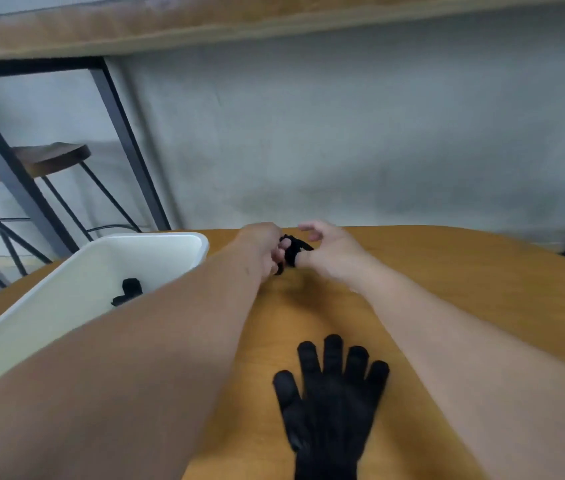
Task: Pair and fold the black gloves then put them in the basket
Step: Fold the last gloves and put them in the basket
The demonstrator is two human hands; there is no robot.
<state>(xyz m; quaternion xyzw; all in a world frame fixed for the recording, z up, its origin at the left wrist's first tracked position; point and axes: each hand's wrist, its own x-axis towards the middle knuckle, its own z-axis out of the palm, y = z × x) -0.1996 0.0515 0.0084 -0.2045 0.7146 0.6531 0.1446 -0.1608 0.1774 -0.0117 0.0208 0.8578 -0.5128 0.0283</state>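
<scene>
A black glove (331, 400) lies flat on the wooden table (482, 289) near me, fingers spread and pointing away. At the far side of the table my left hand (267, 247) grips a small bunched black glove (293, 249) with curled fingers. My right hand (326, 244) is right beside that glove, its thumb side against it; whether it holds the glove I cannot tell. A white basket (156, 244) stands at the left, with a folded black glove bundle (128, 291) inside it.
A grey wall runs behind the table's far edge. Black metal frame legs and wooden stools (52, 157) stand at the back left, beyond the basket. My two forearms stretch across the table's middle.
</scene>
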